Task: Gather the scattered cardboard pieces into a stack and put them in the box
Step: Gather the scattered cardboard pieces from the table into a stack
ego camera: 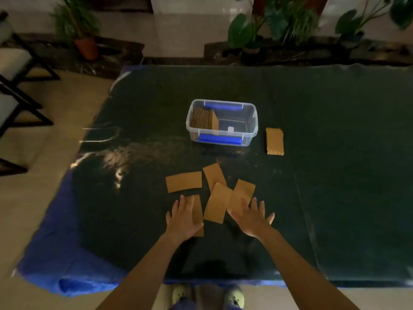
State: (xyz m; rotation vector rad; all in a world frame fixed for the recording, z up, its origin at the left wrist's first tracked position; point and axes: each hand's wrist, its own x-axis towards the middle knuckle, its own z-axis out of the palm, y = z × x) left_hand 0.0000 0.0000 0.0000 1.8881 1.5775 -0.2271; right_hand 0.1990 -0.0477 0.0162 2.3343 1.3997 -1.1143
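Several brown cardboard pieces lie scattered on the dark table in front of me: one flat piece point(183, 181) to the left, one slanted point(213, 174) behind, and two overlapping point(218, 202) in the middle. My left hand point(182, 217) lies flat, fingers spread, on another piece point(197, 211). My right hand point(252, 217) is open, palm down, at the near end of the rightmost piece point(243, 192). A clear plastic box point(250, 121) with blue handles stands farther back, holding a stack of cardboard point(203, 118) upright at its left end.
A small neat stack of cardboard point(274, 140) lies right of the box. The table point(335, 175) has a dark green cover over a blue cloth point(51, 253). Potted plants point(86, 47) stand behind, chairs point(15, 70) at the left. My shoes point(233, 297) show below the table edge.
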